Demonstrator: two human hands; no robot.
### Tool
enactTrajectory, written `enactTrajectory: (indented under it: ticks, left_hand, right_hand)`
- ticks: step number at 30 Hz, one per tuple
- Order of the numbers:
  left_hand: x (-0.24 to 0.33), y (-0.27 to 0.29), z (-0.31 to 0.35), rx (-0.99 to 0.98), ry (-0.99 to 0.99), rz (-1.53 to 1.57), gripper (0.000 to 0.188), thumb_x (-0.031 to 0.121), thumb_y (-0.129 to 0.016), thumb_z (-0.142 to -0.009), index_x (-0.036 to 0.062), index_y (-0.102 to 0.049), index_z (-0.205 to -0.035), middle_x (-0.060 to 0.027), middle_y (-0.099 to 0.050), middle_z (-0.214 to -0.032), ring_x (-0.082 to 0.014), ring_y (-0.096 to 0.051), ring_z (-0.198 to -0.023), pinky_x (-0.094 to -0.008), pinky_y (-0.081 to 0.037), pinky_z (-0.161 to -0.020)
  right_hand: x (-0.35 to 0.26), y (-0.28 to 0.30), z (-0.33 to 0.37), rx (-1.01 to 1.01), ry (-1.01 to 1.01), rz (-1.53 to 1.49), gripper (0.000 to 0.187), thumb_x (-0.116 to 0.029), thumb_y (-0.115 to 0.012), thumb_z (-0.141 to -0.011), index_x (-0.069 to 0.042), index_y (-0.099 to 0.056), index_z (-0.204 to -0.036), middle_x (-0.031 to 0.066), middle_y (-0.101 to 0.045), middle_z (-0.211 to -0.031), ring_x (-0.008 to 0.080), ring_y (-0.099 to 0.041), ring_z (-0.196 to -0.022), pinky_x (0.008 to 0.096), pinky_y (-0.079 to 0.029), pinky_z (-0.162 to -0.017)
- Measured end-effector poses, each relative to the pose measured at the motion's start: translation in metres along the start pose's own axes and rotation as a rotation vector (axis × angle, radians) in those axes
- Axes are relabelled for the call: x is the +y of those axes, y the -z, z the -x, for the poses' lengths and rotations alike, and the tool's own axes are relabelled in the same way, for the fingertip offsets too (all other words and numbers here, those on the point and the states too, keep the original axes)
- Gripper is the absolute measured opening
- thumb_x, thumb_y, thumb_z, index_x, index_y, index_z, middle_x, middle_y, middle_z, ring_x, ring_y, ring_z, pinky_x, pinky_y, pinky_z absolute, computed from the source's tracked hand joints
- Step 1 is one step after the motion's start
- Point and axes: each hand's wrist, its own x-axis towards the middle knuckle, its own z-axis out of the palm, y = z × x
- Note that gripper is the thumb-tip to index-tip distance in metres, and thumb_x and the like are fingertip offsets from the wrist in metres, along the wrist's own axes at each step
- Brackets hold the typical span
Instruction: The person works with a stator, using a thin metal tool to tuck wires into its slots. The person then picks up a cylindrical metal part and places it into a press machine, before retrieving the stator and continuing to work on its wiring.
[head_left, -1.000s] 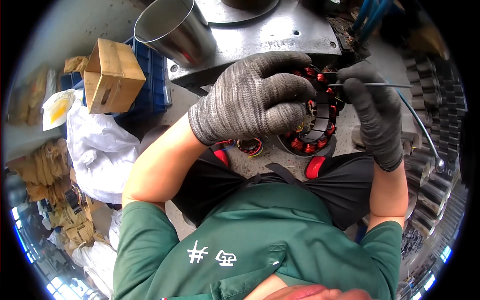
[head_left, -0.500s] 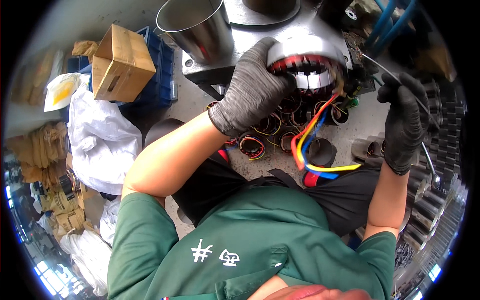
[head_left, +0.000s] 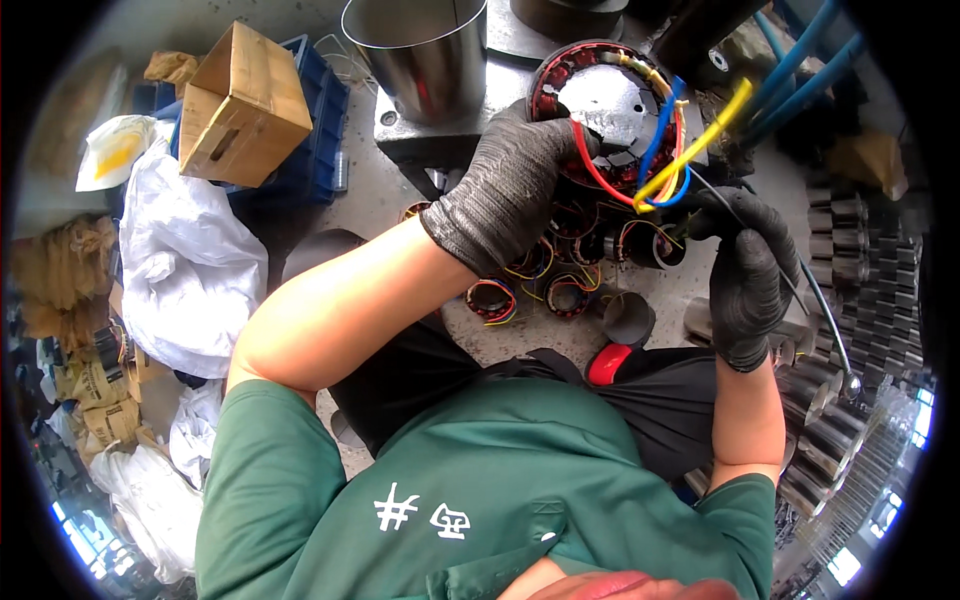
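Observation:
My gloved left hand (head_left: 505, 195) grips a motor stator (head_left: 545, 85) by its near left rim, with the thumb reaching into its opening. The ring faces up, showing dark red windings and a pale middle. Loose red, blue and yellow lead wires (head_left: 705, 140) stick out at its right side. Close to the stator's lower right edge is my gloved right hand (head_left: 755, 285), its fingers curled round a thin metal rod (head_left: 828, 318). The rod's small rounded end hangs past the hand; its far tip is hidden by the glove and wires.
A metal bucket (head_left: 418, 70) stands on the steel worktable (head_left: 400, 140). Several smaller stators with coloured leads (head_left: 568, 296) sit on the floor between my legs. At left are a cardboard box (head_left: 245, 105), a blue crate (head_left: 325, 130) and white sacks (head_left: 190, 270). Stacked metal cylinders (head_left: 840, 400) line the right.
The stator has tipped so its open face shows, and its leads have swung upward to its right. My right hand has moved left, close to it, with the rod.

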Motion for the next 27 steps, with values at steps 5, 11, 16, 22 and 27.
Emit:
enactTrajectory:
  ticks: [5, 11, 16, 22, 27]
  left_hand:
    - [-0.008, 0.005, -0.001, -0.042, -0.200, -0.276, 0.026, 0.004, -0.072, -0.083, -0.0023, -0.068, -0.107, -0.0098, -0.069, -0.089, -0.0175, -0.068, -0.078, -0.0320, -0.058, -0.068]
    - [-0.005, 0.002, 0.003, -0.056, -0.231, -0.364, 0.036, 0.008, -0.068, -0.084, -0.0037, -0.064, -0.118, -0.0101, -0.070, -0.094, -0.0178, -0.067, -0.080, -0.0319, -0.058, -0.071]
    - [-0.001, -0.001, 0.006, -0.096, -0.164, -0.200, 0.038, 0.007, -0.069, -0.084, -0.0037, -0.064, -0.121, -0.0100, -0.070, -0.099, -0.0170, -0.068, -0.084, -0.0322, -0.059, -0.075]
    - [-0.003, 0.002, 0.001, -0.064, -0.183, -0.320, 0.044, 0.006, -0.072, -0.083, -0.0030, -0.061, -0.124, -0.0108, -0.072, -0.104, -0.0187, -0.070, -0.094, -0.0339, -0.060, -0.086]
    - [-0.003, -0.005, 0.001, -0.024, -0.324, -0.430, 0.050, 0.003, -0.076, -0.079, -0.0036, -0.060, -0.126, -0.0131, -0.073, -0.108, -0.0210, -0.071, -0.099, -0.0348, -0.059, -0.089]
  right_hand:
    - [0.007, 0.001, -0.001, 0.002, -0.048, 0.009, 0.029, -0.011, -0.060, -0.100, 0.004, -0.067, -0.123, 0.0153, -0.073, -0.115, 0.0239, -0.071, -0.102, 0.0385, -0.054, -0.098]
    - [0.009, -0.003, -0.002, 0.039, -0.022, -0.046, 0.028, -0.011, -0.061, -0.100, 0.005, -0.066, -0.123, 0.0166, -0.072, -0.119, 0.0247, -0.069, -0.110, 0.0398, -0.051, -0.104]
    - [0.005, -0.001, 0.001, 0.086, -0.142, -0.228, 0.032, -0.014, -0.061, -0.099, 0.004, -0.065, -0.125, 0.0175, -0.072, -0.119, 0.0261, -0.070, -0.106, 0.0385, -0.054, -0.098]
    - [0.006, -0.001, 0.004, 0.124, -0.191, -0.212, 0.033, -0.016, -0.058, -0.098, 0.004, -0.064, -0.123, 0.0201, -0.072, -0.120, 0.0294, -0.071, -0.107, 0.0403, -0.056, -0.093]
    - [0.015, 0.008, 0.002, 0.100, -0.245, -0.379, 0.036, -0.019, -0.058, -0.099, 0.003, -0.061, -0.127, 0.0222, -0.070, -0.122, 0.0318, -0.069, -0.113, 0.0413, -0.054, -0.101]
